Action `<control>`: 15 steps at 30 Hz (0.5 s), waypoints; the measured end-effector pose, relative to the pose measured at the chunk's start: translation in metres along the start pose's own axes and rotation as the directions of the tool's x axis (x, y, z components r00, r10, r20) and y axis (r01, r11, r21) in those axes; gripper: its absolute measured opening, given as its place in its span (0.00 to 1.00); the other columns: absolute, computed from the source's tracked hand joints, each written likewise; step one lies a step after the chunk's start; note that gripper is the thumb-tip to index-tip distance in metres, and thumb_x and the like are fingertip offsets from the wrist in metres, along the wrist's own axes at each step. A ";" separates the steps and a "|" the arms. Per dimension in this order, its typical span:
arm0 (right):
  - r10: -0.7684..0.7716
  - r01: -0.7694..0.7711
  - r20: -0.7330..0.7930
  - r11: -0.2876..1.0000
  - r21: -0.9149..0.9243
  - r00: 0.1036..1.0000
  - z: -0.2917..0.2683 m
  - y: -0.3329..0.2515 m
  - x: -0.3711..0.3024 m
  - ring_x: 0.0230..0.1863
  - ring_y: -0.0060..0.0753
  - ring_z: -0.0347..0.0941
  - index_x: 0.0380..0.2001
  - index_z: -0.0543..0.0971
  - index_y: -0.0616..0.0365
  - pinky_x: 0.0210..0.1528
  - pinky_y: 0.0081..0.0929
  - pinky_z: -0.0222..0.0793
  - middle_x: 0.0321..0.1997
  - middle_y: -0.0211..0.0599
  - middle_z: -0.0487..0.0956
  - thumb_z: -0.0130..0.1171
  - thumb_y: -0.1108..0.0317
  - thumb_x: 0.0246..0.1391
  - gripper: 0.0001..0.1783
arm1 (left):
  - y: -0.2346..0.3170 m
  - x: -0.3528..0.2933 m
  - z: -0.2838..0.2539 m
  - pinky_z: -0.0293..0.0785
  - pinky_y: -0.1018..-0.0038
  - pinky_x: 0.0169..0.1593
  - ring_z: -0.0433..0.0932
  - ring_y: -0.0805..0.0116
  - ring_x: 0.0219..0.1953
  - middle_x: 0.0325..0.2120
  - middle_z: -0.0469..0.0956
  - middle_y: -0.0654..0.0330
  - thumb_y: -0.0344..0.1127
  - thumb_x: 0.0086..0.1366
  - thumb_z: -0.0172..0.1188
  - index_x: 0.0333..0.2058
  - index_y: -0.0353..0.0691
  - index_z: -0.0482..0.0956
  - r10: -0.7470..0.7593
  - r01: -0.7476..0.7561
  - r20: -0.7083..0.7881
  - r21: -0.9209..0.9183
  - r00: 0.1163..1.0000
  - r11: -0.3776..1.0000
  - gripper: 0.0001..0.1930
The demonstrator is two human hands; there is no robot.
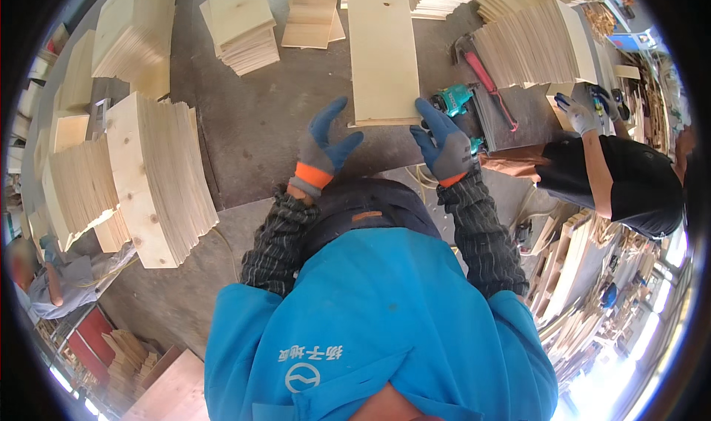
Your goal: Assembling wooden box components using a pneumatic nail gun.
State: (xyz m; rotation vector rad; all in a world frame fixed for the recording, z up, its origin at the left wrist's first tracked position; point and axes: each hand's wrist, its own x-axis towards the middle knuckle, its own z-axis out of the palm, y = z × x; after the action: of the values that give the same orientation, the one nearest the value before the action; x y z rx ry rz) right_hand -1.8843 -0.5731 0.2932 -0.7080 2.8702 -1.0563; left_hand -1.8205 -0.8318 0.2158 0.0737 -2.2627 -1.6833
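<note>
A long pale wooden board (384, 58) lies on the dark worktable, pointing away from me; a thin edge beneath its near end suggests another piece under it. My left hand (326, 143), in a blue-and-grey glove with an orange cuff, is off the board's near left corner with thumb and fingers spread, holding nothing. At the near right corner, my right hand (446, 141), gloved alike, has its fingers apart and one fingertip at the board's edge. Just beyond that hand is a teal power tool (453, 99), partly hidden by it.
A red-handled hammer (485, 73) lies to the right. Stacked boards stand at the left (159, 173) and far right (529, 47). Smaller stacks (241, 21) and short boards (309, 19) sit at the back. A co-worker in black (615, 173) works at the right; another person (63, 284) is at the far left.
</note>
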 end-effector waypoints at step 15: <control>-0.237 0.251 0.155 0.965 -0.077 0.959 -0.004 0.025 0.011 0.41 0.50 0.87 0.69 0.74 0.55 0.40 0.40 0.82 0.45 0.52 0.87 0.59 0.77 0.63 0.30 | 0.014 0.002 0.004 0.86 0.69 0.51 0.90 0.60 0.48 0.46 0.89 0.47 0.28 0.62 0.77 0.51 0.37 0.87 0.194 -0.187 -0.027 0.178 0.981 0.966 0.18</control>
State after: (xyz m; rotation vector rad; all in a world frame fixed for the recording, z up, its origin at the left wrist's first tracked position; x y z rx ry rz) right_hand -1.9050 -0.5588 0.2823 -1.1206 2.7762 -0.8481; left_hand -1.8212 -0.8240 0.2284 -0.0645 -2.2987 -1.3714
